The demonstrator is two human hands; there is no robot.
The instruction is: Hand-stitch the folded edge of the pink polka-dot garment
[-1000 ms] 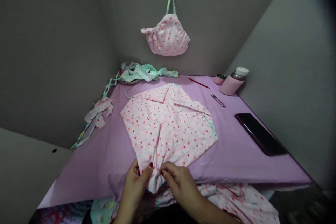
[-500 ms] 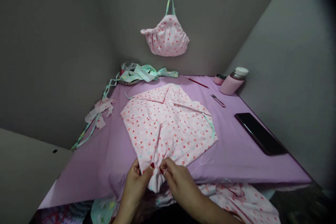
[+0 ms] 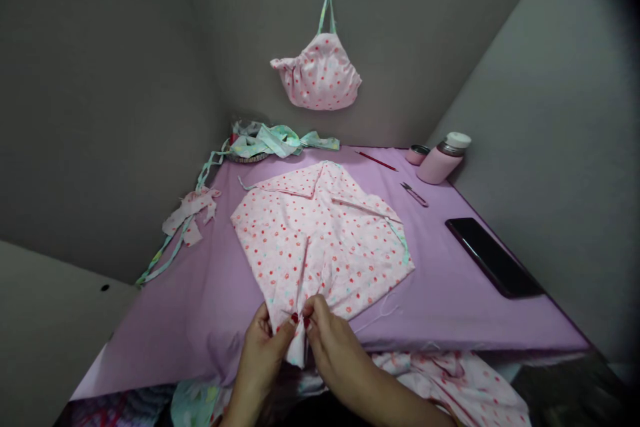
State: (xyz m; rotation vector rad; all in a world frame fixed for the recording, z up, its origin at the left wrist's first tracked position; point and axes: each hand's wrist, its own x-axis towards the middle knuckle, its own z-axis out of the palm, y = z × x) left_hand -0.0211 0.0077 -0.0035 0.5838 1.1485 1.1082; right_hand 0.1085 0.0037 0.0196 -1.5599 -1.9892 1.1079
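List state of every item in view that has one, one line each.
left hand: pinching the near edge of the dotted fabric
right hand: pinching the same edge, thumbs close together
dotted fabric: spread on the table, corners folded in, gathered at the near edge
flask: lying tilted, lid on
phone: flat, screen dark
snips: lying flat
pouch: hanging by straps

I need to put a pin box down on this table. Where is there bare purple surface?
Bare purple cloth lies left of the dotted fabric, below the scrap strips, and another patch between the fabric and the phone. The far edge is crowded: ribbon pile, red pencil, snips, flask. Both hands pinch the near corner.
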